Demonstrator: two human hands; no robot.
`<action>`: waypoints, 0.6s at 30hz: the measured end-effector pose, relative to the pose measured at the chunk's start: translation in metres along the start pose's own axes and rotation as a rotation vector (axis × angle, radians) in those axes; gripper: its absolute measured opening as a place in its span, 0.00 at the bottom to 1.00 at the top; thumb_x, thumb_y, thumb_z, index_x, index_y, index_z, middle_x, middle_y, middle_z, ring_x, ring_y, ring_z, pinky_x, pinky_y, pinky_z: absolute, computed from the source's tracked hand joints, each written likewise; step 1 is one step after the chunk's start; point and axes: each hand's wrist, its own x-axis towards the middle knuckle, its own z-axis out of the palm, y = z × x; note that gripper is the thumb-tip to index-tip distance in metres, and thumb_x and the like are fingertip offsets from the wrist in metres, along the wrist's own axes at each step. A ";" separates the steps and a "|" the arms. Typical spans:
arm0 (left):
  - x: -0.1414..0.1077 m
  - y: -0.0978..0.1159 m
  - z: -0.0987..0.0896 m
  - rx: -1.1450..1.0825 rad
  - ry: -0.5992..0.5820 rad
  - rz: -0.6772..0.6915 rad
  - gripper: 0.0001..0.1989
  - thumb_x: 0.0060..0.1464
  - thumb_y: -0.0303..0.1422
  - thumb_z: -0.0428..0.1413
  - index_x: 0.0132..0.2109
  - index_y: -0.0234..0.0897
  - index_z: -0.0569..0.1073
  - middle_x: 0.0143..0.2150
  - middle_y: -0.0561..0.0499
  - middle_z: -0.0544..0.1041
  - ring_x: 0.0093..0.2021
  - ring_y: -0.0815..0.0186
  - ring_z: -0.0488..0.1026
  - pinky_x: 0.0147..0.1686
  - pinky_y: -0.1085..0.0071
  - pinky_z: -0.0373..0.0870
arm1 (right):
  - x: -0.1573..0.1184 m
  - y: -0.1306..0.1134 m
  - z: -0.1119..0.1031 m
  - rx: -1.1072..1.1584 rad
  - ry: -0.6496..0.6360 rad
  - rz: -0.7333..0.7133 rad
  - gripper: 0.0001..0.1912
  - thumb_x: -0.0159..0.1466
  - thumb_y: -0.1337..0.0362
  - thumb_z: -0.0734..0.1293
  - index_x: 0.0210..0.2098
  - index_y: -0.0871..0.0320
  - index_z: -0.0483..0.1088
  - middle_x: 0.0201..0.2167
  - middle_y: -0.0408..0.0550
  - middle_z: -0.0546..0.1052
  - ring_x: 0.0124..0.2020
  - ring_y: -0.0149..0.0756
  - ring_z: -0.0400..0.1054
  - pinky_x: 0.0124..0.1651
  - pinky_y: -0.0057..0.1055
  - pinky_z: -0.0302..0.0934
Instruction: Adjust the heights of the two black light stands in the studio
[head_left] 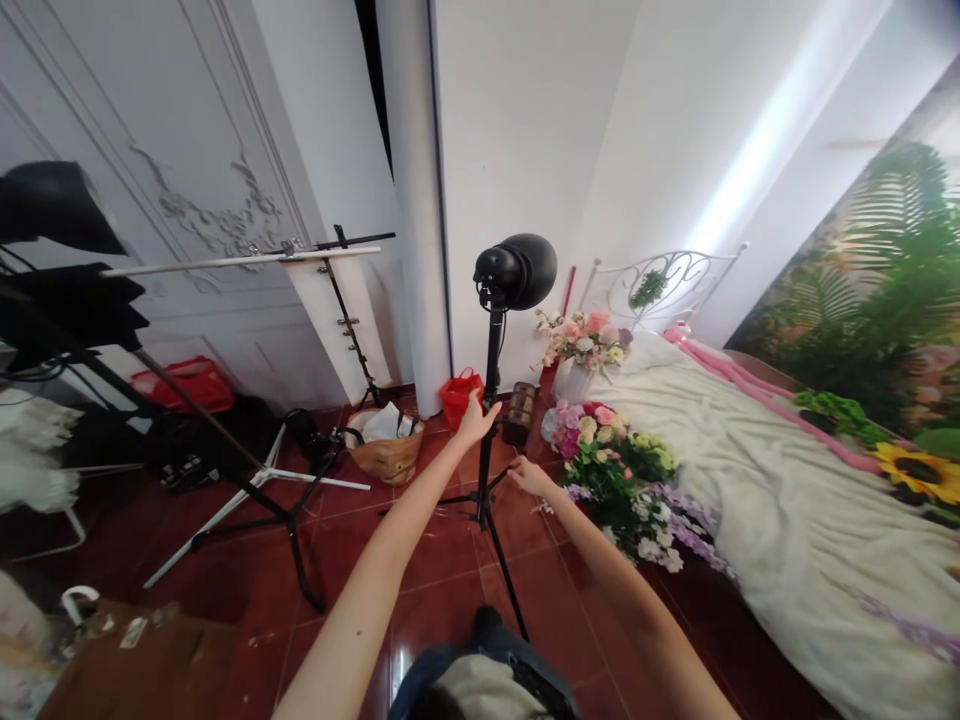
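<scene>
A black studio lamp tops a black light stand, upright on the red tiled floor in front of me. My left hand is closed around the stand's pole, about halfway up. Lower and to the right, my right hand is at one of the stand's leg parts, its fingers bent together; what they hold, if anything, is too small to make out. The stand's legs are spread on the floor, one reaching back toward my feet.
Artificial flowers and a draped bed lie to the right. A woven basket, red bag and small brown chest stand behind. Other light stands and a cardboard box are left.
</scene>
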 end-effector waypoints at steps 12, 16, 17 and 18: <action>0.068 0.012 0.010 0.459 -0.133 -0.031 0.30 0.61 0.48 0.39 0.60 0.29 0.55 0.49 0.32 0.74 0.48 0.52 0.75 0.47 0.62 0.68 | 0.104 -0.051 -0.065 -0.483 0.090 -0.065 0.22 0.64 0.69 0.60 0.57 0.60 0.57 0.50 0.58 0.73 0.49 0.41 0.71 0.45 0.31 0.63; 0.070 0.010 0.001 0.537 -0.164 0.014 0.31 0.60 0.51 0.38 0.59 0.29 0.57 0.47 0.32 0.75 0.47 0.50 0.75 0.45 0.62 0.68 | 0.112 -0.058 -0.078 -0.590 0.063 -0.061 0.18 0.63 0.69 0.62 0.53 0.61 0.60 0.44 0.60 0.77 0.46 0.44 0.72 0.44 0.33 0.63; 0.071 0.010 0.000 0.539 -0.171 0.021 0.31 0.60 0.51 0.37 0.58 0.29 0.58 0.46 0.32 0.75 0.46 0.49 0.75 0.44 0.62 0.69 | 0.112 -0.059 -0.082 -0.604 0.051 -0.067 0.18 0.63 0.68 0.63 0.52 0.61 0.61 0.44 0.60 0.77 0.46 0.44 0.73 0.44 0.33 0.63; 0.071 0.011 -0.002 0.538 -0.177 0.026 0.31 0.60 0.51 0.37 0.58 0.29 0.58 0.46 0.32 0.75 0.46 0.49 0.75 0.44 0.61 0.69 | 0.113 -0.061 -0.086 -0.613 0.040 -0.074 0.17 0.63 0.68 0.64 0.52 0.60 0.62 0.43 0.60 0.77 0.46 0.44 0.73 0.44 0.33 0.63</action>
